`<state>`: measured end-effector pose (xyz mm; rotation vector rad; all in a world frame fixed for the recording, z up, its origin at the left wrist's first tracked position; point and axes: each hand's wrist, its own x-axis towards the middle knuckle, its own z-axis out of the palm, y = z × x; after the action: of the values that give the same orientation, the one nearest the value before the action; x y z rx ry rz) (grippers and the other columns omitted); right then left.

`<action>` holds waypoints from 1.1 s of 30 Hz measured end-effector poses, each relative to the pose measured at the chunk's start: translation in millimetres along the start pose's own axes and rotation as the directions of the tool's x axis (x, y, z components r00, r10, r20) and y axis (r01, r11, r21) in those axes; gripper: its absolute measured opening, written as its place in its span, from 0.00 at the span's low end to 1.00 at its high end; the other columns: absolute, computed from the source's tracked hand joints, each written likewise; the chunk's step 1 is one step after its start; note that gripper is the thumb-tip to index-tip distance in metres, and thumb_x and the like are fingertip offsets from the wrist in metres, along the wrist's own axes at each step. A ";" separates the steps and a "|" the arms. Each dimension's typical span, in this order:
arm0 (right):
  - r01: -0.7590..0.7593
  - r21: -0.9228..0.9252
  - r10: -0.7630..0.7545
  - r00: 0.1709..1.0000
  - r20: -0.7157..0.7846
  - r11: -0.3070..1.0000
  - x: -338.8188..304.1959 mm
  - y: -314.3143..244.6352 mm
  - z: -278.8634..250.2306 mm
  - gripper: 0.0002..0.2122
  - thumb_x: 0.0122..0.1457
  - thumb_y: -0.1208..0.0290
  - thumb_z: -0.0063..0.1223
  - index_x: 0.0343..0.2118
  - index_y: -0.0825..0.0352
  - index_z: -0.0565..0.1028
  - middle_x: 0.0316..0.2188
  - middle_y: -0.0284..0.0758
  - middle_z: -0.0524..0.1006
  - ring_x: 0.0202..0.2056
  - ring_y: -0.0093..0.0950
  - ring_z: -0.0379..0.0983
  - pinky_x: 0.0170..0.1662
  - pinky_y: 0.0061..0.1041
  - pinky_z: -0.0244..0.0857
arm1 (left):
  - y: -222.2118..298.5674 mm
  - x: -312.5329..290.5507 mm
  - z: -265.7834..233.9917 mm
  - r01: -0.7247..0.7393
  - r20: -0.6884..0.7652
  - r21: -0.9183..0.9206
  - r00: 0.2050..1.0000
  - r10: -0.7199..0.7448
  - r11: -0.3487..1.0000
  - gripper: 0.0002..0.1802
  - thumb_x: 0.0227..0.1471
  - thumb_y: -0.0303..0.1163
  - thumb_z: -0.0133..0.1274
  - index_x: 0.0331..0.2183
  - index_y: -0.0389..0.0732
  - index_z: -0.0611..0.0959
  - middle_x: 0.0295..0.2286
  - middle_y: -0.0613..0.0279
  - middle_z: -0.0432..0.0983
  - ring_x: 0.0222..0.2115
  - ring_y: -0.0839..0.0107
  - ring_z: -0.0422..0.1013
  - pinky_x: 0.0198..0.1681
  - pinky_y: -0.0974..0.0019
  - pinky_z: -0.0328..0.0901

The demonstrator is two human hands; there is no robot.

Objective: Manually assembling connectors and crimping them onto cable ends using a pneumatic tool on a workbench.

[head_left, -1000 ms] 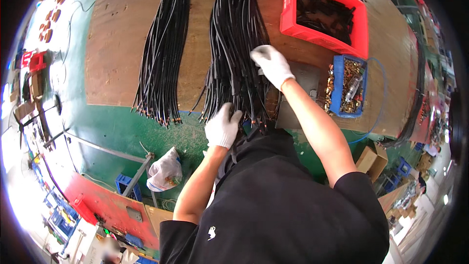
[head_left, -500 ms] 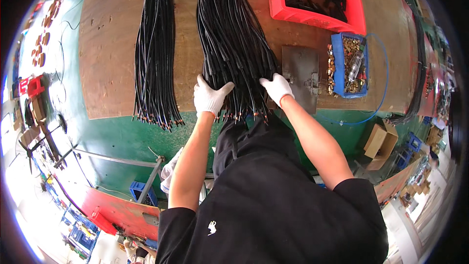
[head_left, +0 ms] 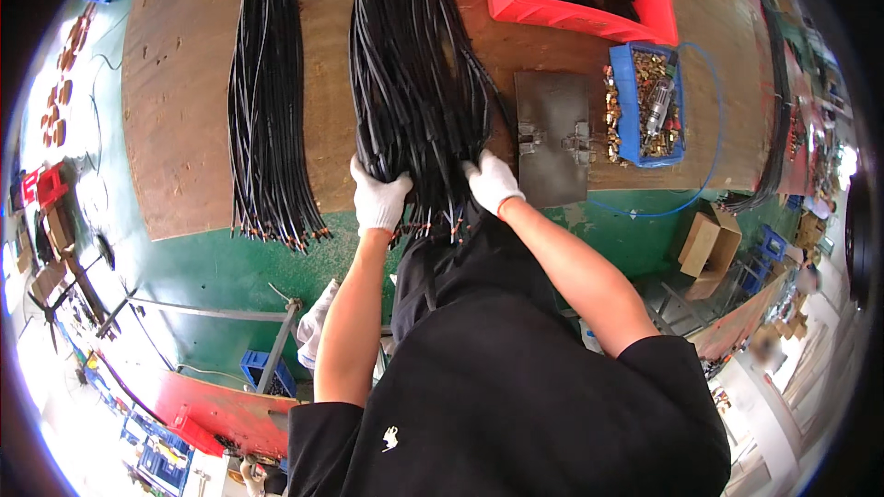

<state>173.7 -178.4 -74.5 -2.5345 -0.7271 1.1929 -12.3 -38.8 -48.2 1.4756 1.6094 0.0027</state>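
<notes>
A thick bundle of black cables (head_left: 405,64) runs down the table toward me, its copper-coloured tips hanging past the near edge. White gloves cover both hands. My left hand (head_left: 378,199) is closed around the bundle's left side, thumb across the top. On the opposite side my right hand (head_left: 494,183) grips the cables in the same way, its thumb pointing inward. The fingers beneath the bundle are hidden. Left of it lies a second bundle of black cables (head_left: 267,101), untouched, with similar tips at the edge.
A dark metal plate with hinge-like fittings (head_left: 553,110) lies right of my right hand. Beyond it stands a blue bin (head_left: 626,101) of brass-coloured fittings with a clear-bodied tool on top. A red crate (head_left: 589,20) holds black pieces. An open cardboard box (head_left: 704,253) sits below the table's right side.
Both hands have drawn slightly toward me with the cable bundle, and the right has come a little closer to the left. The whole view has shifted somewhat.
</notes>
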 end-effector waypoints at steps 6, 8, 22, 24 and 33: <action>0.076 -0.279 -0.028 0.985 0.172 0.957 -12.1 -18.8 -45.1 0.29 0.65 0.41 0.53 0.42 0.70 0.82 0.42 0.57 0.83 0.47 0.55 0.81 0.52 0.53 0.72 | -9.1 -4.7 -13.1 -0.001 0.007 0.022 1.000 0.001 1.000 0.63 0.43 0.47 0.71 0.72 0.42 0.56 0.55 0.32 0.77 0.56 0.40 0.76 0.62 0.50 0.68; 0.036 -0.277 -0.051 0.998 -0.048 0.960 -11.7 -6.3 -61.5 0.24 0.67 0.45 0.53 0.47 0.64 0.82 0.41 0.51 0.85 0.44 0.52 0.83 0.48 0.52 0.74 | -8.9 -6.6 -19.0 -0.012 0.042 0.084 0.999 0.009 0.996 0.62 0.44 0.54 0.72 0.72 0.41 0.59 0.58 0.34 0.76 0.58 0.40 0.75 0.62 0.50 0.67; 0.068 -0.223 -0.136 0.942 -0.308 0.972 -15.7 31.8 -36.2 0.26 0.68 0.59 0.52 0.69 0.55 0.66 0.51 0.48 0.83 0.48 0.52 0.81 0.50 0.51 0.74 | -96.9 -36.9 -29.3 -0.369 -0.267 0.099 0.885 0.381 0.924 0.39 0.59 0.48 0.66 0.62 0.34 0.75 0.55 0.40 0.77 0.56 0.45 0.75 0.61 0.51 0.68; 0.020 -0.314 -0.088 0.975 -0.205 0.949 -13.3 32.7 -46.9 0.28 0.70 0.59 0.49 0.71 0.57 0.62 0.57 0.50 0.79 0.51 0.50 0.80 0.52 0.50 0.74 | -111.3 -41.9 -33.0 -0.420 -0.371 0.130 0.819 0.437 0.898 0.33 0.61 0.44 0.64 0.59 0.31 0.78 0.53 0.39 0.78 0.54 0.44 0.75 0.60 0.51 0.69; 0.059 -0.288 -0.095 0.989 -0.113 0.956 -22.0 52.3 -50.6 0.25 0.69 0.61 0.52 0.68 0.55 0.68 0.54 0.48 0.80 0.52 0.51 0.79 0.53 0.50 0.74 | -202.7 -110.4 24.5 -0.145 -0.623 0.150 0.754 0.207 0.978 0.22 0.66 0.40 0.60 0.54 0.35 0.82 0.49 0.43 0.80 0.51 0.44 0.77 0.57 0.51 0.70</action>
<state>218.2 -234.9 -50.0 -2.7497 -1.0213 0.9515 -172.3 -195.9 -108.2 1.8157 2.0062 0.6118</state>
